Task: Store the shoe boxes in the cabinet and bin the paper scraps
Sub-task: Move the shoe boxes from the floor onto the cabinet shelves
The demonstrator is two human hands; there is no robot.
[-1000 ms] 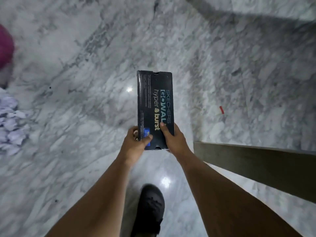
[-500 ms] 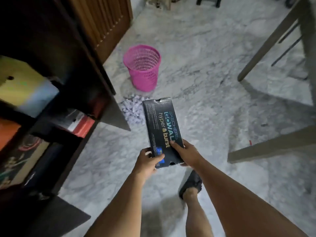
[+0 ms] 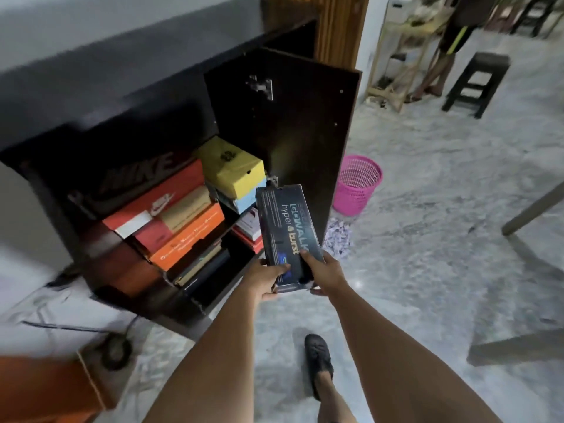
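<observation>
I hold a black shoe box (image 3: 287,227) with teal and orange lettering at its near end, my left hand (image 3: 266,277) on its left side and my right hand (image 3: 323,271) on its right. It hangs in the air in front of the dark cabinet (image 3: 122,96), whose door (image 3: 283,123) stands open. Several shoe boxes fill the shelves, among them a yellow box (image 3: 232,170) and an orange box (image 3: 186,239). A heap of paper scraps (image 3: 337,236) lies on the floor beside a pink mesh bin (image 3: 355,184).
The floor is grey marble. My foot in a black shoe (image 3: 319,358) stands below the box. A table leg (image 3: 532,209) slants in at the right. A black stool (image 3: 476,82) and a standing person (image 3: 442,47) are far back. An orange-brown box (image 3: 45,389) sits at the lower left.
My view has swung up and left from the bare floor to the open cabinet. The black box, still in both hands, now hangs in front of the shelves.
</observation>
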